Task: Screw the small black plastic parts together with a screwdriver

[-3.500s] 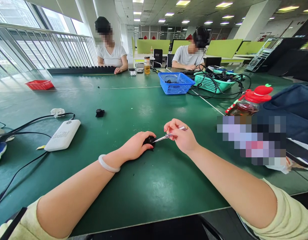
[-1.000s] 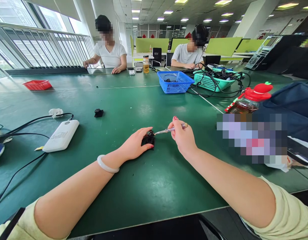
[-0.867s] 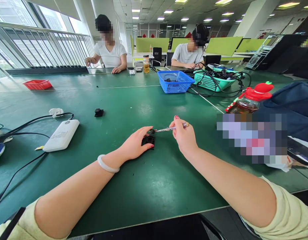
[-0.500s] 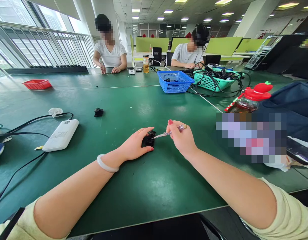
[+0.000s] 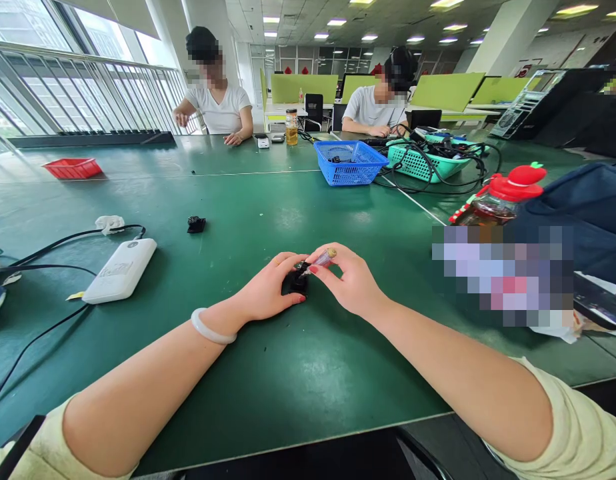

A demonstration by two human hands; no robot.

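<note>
My left hand [image 5: 268, 287] rests on the green table, its thumb and fingers closed around a small black part [image 5: 299, 283] whose exact kind I cannot make out. In my right hand [image 5: 353, 280] is a screwdriver [image 5: 324, 259] with a clear handle, pinched between thumb and fingers. It slants down to the left, and its tip end is at the black part, partly hidden by the fingers. Farther off to the left lies another small black part [image 5: 196, 224], apart from both hands.
A white power bank [image 5: 121, 270] with black cables lies left. Beyond are a red tray [image 5: 74, 169], a blue basket [image 5: 351, 167] and a teal basket [image 5: 428, 165] heaped with cables. A red-lidded bottle [image 5: 503, 197] stands right. Two people sit across the table.
My right hand has moved left to the black part and tipped the screwdriver more upright. My left hand stays in place. The person at far left has lifted one hand off the table.
</note>
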